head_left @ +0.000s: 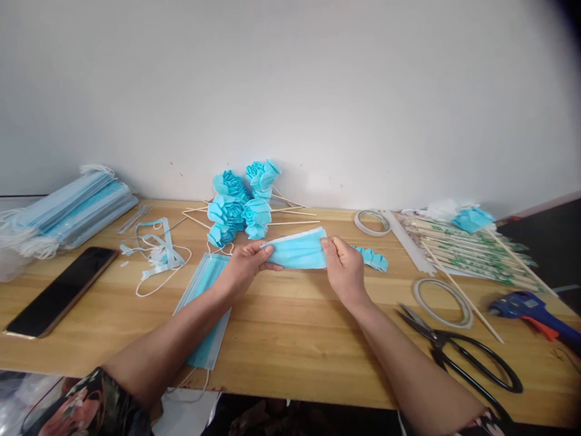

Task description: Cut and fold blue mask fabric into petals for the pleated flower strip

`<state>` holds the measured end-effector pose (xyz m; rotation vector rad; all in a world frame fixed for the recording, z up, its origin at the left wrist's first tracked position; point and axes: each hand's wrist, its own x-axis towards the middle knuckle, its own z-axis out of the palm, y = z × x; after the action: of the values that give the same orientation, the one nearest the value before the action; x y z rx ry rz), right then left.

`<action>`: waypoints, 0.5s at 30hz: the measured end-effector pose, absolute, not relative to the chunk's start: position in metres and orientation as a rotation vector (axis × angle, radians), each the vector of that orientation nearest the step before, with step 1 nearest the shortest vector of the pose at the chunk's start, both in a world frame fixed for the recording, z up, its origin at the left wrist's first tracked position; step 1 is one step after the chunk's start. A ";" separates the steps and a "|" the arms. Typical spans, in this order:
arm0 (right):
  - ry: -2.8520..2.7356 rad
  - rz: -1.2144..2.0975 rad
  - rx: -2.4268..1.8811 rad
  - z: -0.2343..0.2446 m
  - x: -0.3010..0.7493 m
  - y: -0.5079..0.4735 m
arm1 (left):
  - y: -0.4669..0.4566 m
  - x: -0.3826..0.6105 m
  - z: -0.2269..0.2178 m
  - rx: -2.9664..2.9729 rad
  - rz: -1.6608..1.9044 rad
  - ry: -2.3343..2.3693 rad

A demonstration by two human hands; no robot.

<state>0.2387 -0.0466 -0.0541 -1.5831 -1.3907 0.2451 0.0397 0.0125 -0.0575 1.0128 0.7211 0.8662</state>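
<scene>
While L hand (245, 263) & R hand (345, 269) pinch its ends, fingers curled, blue mask cloth (297, 251) spans above worktop (290, 345), betw. front & back edges.
Prob. v. light, soft, easily creased; best held by ends.

Between the forearms (175, 342), bare table (295, 339) gives an open lane from its near edge up to the mask (299, 250). Flowers (224, 209) stand in the way beyond the mask's left end; scissors (438, 340) and a tape roll (466, 312) crowd the right forearm's outer side, and a phone (61, 293) blocks the left.
</scene>
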 end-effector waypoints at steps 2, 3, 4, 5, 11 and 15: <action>-1.386 0.256 -1.571 -0.053 0.239 -0.047 | 0.015 0.038 -0.055 1.045 0.875 0.736; -1.390 0.261 -1.563 -0.052 0.239 -0.047 | 0.017 0.037 -0.053 1.083 0.858 0.740; -1.398 0.265 -1.555 -0.051 0.239 -0.048 | 0.018 0.035 -0.049 1.140 0.826 0.742; -1.403 0.267 -1.542 -0.050 0.240 -0.048 | 0.019 0.032 -0.043 1.220 0.775 0.740; -1.476 0.705 -1.389 -0.045 0.250 -0.047 | -0.026 -0.006 0.036 2.129 0.538 0.939; -1.869 0.908 -1.409 -0.048 0.247 -0.045 | -0.108 -0.042 0.052 2.319 0.403 0.903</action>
<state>0.2469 -0.0446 -0.0478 -1.4091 -1.8692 0.9081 -0.0416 -0.1082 0.0520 2.3192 0.9030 0.4026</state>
